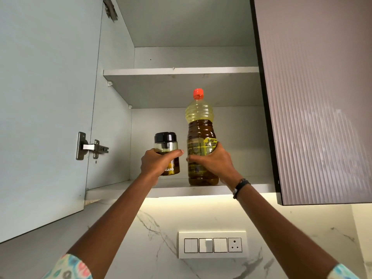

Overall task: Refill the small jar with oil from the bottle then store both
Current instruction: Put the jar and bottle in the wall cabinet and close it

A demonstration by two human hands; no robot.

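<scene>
The cupboard door (46,109) stands swung open at the left, its hinge (91,146) bare. Inside, the lower shelf (112,191) carries the task's things near its front edge.

The jar (166,154), black-lidded and upright, is gripped by the left hand (156,162): fingers and thumb are curled round its middle, the thumb lying across the front. Dark oil is seen in its lower part. Whether its base touches the shelf cannot be told, since the hand and forearm cover that spot; it appears to be just at or above the front edge, left of centre.

Just beside it, to the right, the bottle (201,137) stands upright with its base on the shelf, close to the front edge. Its orange cap (198,93) is on, and oil fills it to about the shoulder. The right hand (211,161) is wrapped round its lower body over the label, fingers curled to the left side, thumb to the right. A dark band is worn on that wrist.

Both long axes are vertical, and each thing lies straight ahead of its own hand, further into the cupboard. The storing step seems nearly done: what is judged to remain is a short push back from the edge, then release. The two containers are almost touching, so a knock between them is the risk.

At the far right hangs the closed ribbed door (322,97).
</scene>
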